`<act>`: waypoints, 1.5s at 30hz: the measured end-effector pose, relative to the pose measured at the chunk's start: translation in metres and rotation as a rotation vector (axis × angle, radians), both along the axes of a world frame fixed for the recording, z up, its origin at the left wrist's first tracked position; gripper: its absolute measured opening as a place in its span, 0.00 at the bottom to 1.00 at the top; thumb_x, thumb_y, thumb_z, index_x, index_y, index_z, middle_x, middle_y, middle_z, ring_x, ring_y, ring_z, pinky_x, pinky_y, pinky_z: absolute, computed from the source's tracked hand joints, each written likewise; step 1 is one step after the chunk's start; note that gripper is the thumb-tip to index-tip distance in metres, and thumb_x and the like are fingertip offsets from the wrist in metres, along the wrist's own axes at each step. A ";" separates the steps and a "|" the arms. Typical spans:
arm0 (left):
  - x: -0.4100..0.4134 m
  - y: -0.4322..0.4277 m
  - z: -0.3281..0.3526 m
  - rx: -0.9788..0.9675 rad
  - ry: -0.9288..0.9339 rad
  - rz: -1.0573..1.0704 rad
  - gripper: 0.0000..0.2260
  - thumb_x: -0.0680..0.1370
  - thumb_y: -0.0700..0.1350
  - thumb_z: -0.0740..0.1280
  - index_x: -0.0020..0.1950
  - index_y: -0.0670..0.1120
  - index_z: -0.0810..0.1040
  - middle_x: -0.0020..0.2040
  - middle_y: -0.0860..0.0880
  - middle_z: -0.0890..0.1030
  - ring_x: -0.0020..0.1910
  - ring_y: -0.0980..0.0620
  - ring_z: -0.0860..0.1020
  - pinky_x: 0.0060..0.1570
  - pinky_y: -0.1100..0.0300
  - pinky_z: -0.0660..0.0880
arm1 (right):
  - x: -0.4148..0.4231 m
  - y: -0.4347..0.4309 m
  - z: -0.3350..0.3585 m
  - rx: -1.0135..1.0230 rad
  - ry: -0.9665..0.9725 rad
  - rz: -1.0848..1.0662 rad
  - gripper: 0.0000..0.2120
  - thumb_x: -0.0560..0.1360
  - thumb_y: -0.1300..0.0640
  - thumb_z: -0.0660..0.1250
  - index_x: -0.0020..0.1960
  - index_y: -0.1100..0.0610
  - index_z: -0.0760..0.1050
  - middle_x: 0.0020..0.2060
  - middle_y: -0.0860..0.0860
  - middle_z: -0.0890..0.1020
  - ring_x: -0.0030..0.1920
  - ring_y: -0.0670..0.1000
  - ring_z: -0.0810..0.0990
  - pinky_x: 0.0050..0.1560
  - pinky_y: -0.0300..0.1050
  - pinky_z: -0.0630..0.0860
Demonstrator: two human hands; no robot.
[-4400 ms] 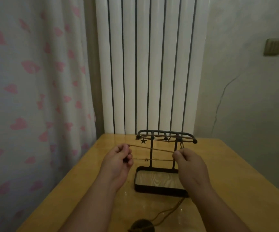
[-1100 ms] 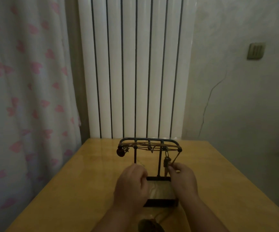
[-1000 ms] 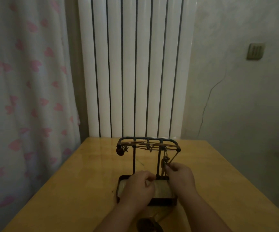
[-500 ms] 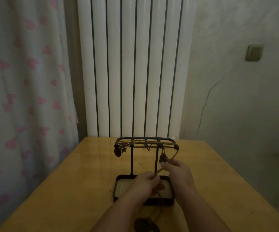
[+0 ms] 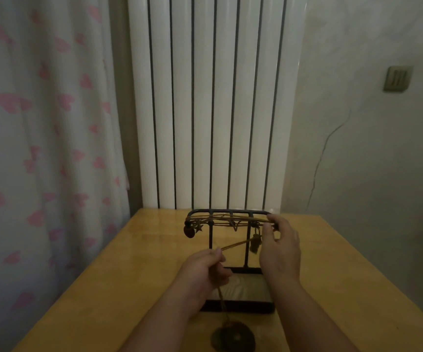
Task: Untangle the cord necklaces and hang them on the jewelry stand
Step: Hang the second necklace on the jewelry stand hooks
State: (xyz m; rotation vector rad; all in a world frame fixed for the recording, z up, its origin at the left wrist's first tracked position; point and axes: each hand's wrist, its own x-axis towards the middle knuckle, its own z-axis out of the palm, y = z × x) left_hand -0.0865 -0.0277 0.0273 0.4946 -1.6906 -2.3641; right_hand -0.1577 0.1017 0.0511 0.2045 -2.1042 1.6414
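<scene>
My left hand point(image 5: 205, 273) is closed into a loose fist in front of the jewelry stand point(image 5: 228, 214), thumb and forefinger pinching a tan cord point(image 5: 233, 245). From that pinch the cord runs up and to the right, taut, toward a small tassel point(image 5: 255, 243) that hangs under the stand's right end. It also drops straight down to a dark round pendant point(image 5: 232, 339) lying on the wooden table point(image 5: 129, 275) close to me. My right hand point(image 5: 280, 247) is raised at the right end of the top rail, fingers curled, thumb and forefinger nipping the cord there against the rail. Other cords lie stretched along the rail, with a round charm point(image 5: 189, 232) and a star point(image 5: 199, 227) dangling at its left end.
</scene>
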 end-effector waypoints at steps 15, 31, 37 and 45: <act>0.015 -0.054 0.036 0.188 0.005 0.131 0.09 0.81 0.46 0.62 0.45 0.43 0.76 0.28 0.50 0.72 0.26 0.53 0.70 0.33 0.57 0.70 | -0.001 0.002 0.003 -0.079 -0.058 -0.010 0.08 0.80 0.56 0.60 0.50 0.47 0.76 0.39 0.39 0.75 0.39 0.40 0.71 0.34 0.41 0.68; 0.014 -0.080 0.043 0.142 -0.098 0.281 0.09 0.81 0.47 0.63 0.48 0.42 0.76 0.27 0.50 0.69 0.29 0.51 0.68 0.34 0.54 0.69 | -0.002 0.002 0.006 -0.084 -0.078 -0.012 0.08 0.80 0.57 0.61 0.49 0.45 0.76 0.43 0.46 0.77 0.39 0.40 0.71 0.36 0.42 0.68; 0.009 -0.073 0.057 0.453 0.021 0.281 0.09 0.82 0.45 0.60 0.49 0.41 0.75 0.30 0.49 0.70 0.30 0.52 0.70 0.36 0.54 0.72 | -0.001 0.003 0.006 -0.062 -0.083 -0.015 0.08 0.80 0.57 0.61 0.50 0.46 0.76 0.43 0.46 0.77 0.39 0.40 0.71 0.33 0.39 0.67; 0.013 -0.065 0.090 0.478 0.010 0.266 0.06 0.81 0.37 0.60 0.52 0.37 0.76 0.48 0.40 0.77 0.45 0.47 0.77 0.53 0.52 0.76 | -0.006 0.003 0.007 0.028 -0.078 -0.039 0.09 0.79 0.52 0.61 0.56 0.45 0.78 0.51 0.49 0.73 0.47 0.48 0.73 0.49 0.53 0.78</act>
